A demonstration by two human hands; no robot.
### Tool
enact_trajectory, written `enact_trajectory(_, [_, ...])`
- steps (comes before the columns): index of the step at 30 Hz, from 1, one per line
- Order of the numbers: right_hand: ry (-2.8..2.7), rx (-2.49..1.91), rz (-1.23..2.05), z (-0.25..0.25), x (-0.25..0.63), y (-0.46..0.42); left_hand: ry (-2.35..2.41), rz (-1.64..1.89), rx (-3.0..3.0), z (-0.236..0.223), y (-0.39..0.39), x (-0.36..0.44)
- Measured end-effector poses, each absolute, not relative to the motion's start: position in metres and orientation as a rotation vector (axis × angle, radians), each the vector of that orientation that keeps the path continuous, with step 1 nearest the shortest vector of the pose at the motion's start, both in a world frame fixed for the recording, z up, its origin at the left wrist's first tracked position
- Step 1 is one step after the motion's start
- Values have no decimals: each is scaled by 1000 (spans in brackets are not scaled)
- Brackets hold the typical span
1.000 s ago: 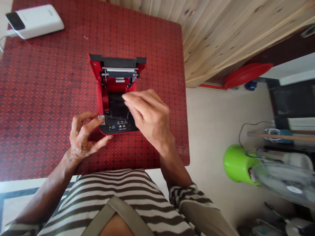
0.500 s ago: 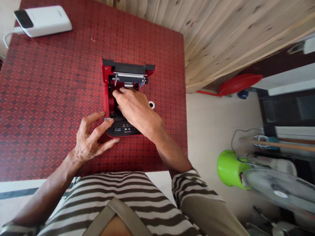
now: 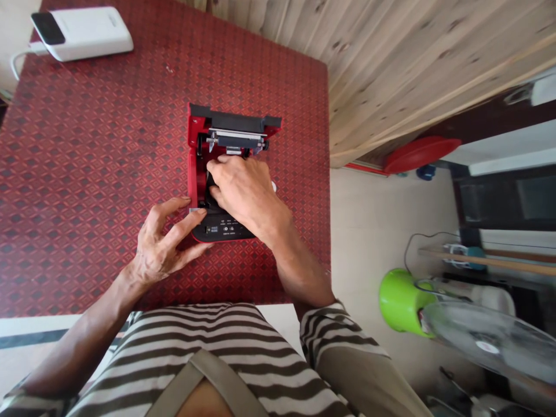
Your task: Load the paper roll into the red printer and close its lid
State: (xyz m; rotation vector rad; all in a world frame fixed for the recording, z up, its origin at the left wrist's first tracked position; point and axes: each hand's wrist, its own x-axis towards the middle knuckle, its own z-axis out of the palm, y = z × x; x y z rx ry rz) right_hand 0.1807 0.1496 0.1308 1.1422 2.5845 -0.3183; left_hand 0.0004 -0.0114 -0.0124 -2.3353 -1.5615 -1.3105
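A red and black thermal receipt printer [image 3: 223,230] stands on the red patterned tablecloth [image 3: 95,191], its lid [image 3: 234,123] hinged open towards the far side, showing a metal roller. My right hand [image 3: 245,191] reaches down into the open compartment, and its fingers hide most of the inside. What those fingers hold, if anything, cannot be seen. My left hand [image 3: 163,243] grips the printer's near left corner, with fingertips on a small silver tab [image 3: 196,210]. A small white ring [image 3: 274,186] shows just past my right hand, mostly hidden.
A white power bank [image 3: 82,33] with a cable lies at the table's far left corner. A wooden plank surface [image 3: 391,69] borders the far side. Beyond the table's right edge, on the floor, stand a green-based fan [image 3: 403,302] and a red lid [image 3: 421,154].
My right hand has moved farther into the compartment, towards the lid. The white ring is now more hidden behind that hand. The left hand stays at the corner, and the whole view has drifted slightly.
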Motion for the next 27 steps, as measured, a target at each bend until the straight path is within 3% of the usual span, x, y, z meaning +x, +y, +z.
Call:
enact_trajectory(10, [2787,1170,-541,146,210,136,-1570,-1312,-2337,-10,-10,1])
enact_trajectory(13, [3149,1249,-907,145,248,122,-1573,-1338,-2332,-10,-9,1])
enact_trajectory(16, [3166,1522,-1392,141,294,106,-1577,-1345,-2307,-11,-8,1])
enact_trajectory(22, [2629,2013,-1998,85,347,65,-1532,-1306,-2322,-13,-4,-6])
enact_trajectory(27, [2457,2087,-2063,27,336,45,-1550,-1228,-2310,-14,-6,-12])
